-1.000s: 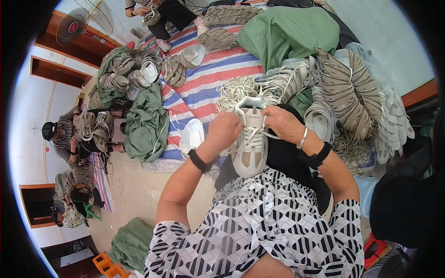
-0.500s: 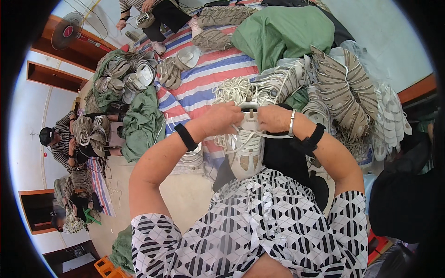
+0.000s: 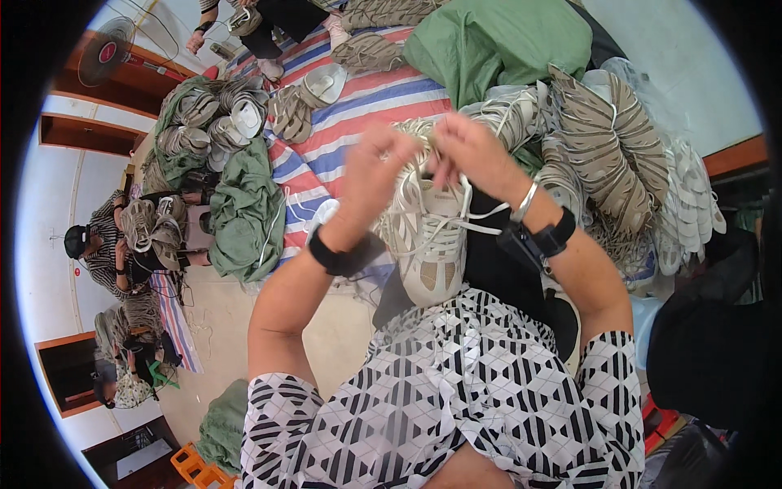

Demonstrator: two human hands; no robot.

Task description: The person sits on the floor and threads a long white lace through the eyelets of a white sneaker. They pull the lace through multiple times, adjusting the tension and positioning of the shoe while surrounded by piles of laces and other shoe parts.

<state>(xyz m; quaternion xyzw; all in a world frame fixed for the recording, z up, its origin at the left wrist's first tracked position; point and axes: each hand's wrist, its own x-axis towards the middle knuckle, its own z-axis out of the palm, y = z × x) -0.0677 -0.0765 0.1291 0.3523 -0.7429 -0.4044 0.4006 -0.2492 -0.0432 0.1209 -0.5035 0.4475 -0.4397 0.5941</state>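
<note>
A pale beige-and-white sneaker rests on my lap, toe toward me. White shoelace crosses its front and trails out to the right. Above the collar, my left hand and my right hand meet with curled fingers. My right hand is closed in a pinch on lace that rises from the shoe. The left one is smeared by motion, its fingers bent in close to the same lace. Exactly how the lace runs between the fingertips is hidden.
Strung bundles of brown-and-white shoe uppers lie at the right, below a green cloth sack. More uppers are heaped at the left on a striped sheet. Other people work at the far left and top. A fan stands upper left.
Both hands have lifted from the shoe's collar to above it and come together. Lace now rises toward them, and more of the shoe's tongue shows.
</note>
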